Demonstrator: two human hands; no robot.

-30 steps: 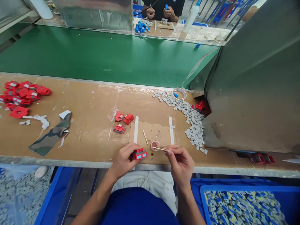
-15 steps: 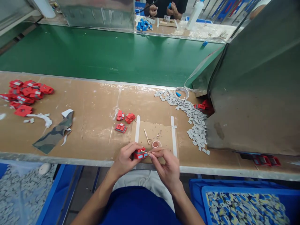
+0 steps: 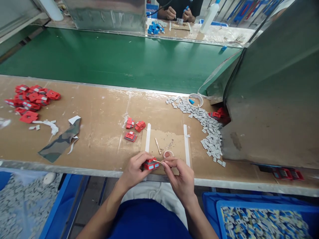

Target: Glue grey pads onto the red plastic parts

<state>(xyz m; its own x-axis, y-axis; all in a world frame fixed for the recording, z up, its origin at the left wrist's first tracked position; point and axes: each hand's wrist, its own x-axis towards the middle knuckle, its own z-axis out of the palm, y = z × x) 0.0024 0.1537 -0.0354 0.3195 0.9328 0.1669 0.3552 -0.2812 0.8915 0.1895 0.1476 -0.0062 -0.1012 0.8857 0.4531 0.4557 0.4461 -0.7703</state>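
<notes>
Red plastic part (image 3: 150, 164) sits pinched at the near edge of the bench (image 3: 99, 132), w/ my left hand (image 3: 136, 169) clamped on its left end by thumb and fingers, while my right hand (image 3: 180, 179) is closed on a thin wooden stick (image 3: 157, 161) whose tip touches the part's top. I'd judge the part light, rigid and a bit slick, so gripping the side walls is the safe hold, not the grey-blue faces. Stick looks flimsy, best held near the tip; small pot (image 3: 168, 154) sits just beyond the hands.
</notes>
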